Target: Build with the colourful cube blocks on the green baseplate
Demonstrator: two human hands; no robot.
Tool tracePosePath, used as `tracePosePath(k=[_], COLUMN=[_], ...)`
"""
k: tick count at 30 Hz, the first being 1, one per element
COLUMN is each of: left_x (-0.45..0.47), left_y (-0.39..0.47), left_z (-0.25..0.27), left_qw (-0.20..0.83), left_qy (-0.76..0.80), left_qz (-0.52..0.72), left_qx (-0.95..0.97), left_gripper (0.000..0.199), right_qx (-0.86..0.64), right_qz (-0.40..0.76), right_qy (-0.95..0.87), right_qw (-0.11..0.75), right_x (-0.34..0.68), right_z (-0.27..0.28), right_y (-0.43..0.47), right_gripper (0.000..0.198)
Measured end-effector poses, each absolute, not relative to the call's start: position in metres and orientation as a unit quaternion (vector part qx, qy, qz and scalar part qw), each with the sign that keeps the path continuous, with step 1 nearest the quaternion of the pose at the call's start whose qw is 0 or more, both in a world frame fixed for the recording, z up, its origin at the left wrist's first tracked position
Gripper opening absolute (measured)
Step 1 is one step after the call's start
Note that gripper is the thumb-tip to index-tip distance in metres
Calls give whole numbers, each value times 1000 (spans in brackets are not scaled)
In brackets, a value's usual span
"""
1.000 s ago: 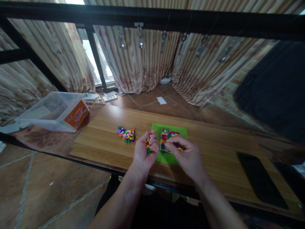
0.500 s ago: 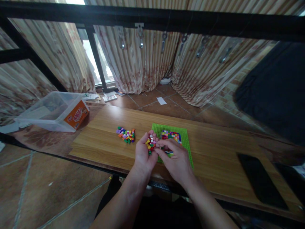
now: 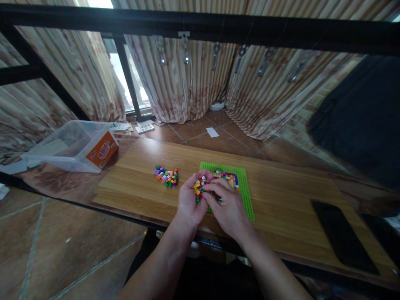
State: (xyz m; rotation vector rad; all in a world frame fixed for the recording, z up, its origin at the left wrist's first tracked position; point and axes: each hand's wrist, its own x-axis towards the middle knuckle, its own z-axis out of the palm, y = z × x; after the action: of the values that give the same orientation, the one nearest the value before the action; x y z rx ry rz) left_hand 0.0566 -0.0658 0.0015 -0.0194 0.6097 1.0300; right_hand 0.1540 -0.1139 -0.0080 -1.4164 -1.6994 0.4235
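Observation:
Cupped palm up, my left hand (image 3: pixel 189 203) holds several small coloured building bricks (image 3: pixel 198 189), among them yellow, white, red and green ones. The thumb and index finger of my right hand (image 3: pixel 229 205) pinch together over that palm, at a green brick (image 3: pixel 202 190). Beneath and behind the hands lies a bright green studded baseplate (image 3: pixel 248 196). On it, rows of multicoloured bricks (image 3: pixel 229 176) are fixed; my right hand hides their nearer part. A loose pile of bricks (image 3: pixel 168 176) lies on the wooden board left of my left hand.
A clear plastic bin (image 3: pixel 70 146) with an orange label stands to the left. On the right of the wooden tabletop (image 3: pixel 281 200) lies a dark flat slab (image 3: pixel 342 235). Several metal clips (image 3: pixel 215 56) hang from a black bar (image 3: pixel 200 23) in front of striped curtains.
My right fingertips have moved slightly left, further over my left palm, to a green brick. My left fingers have curled in a little. The loose pile and baseplate stay put.

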Motion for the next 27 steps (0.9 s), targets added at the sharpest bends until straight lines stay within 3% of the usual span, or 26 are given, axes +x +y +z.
tracePosePath(k=[6, 11, 15, 19, 27], left_x=[56, 51, 47, 48, 52], left_y=[-65, -65, -69, -74, -79], left_z=[-6, -7, -5, -4, -7], left_qw=[813, 813, 854, 830, 807], left_qy=[332, 364, 345, 368, 370], left_qz=[476, 454, 384, 379, 364], left_qx=[-29, -22, 57, 177, 282], left_gripper=[30, 20, 20, 18, 31], right_qx=[-594, -609, -593, -577, -566], right_qz=[207, 225, 179, 153, 199], right_qy=[-620, -543, -596, -650, -651], right_qw=[470, 533, 511, 471, 465], right_x=[161, 174, 181, 185, 184], right_z=[-10, -20, -15, -9, -10], right_y=[-115, -111, -107, -106, -106], right_gripper=[12, 12, 13, 20, 18])
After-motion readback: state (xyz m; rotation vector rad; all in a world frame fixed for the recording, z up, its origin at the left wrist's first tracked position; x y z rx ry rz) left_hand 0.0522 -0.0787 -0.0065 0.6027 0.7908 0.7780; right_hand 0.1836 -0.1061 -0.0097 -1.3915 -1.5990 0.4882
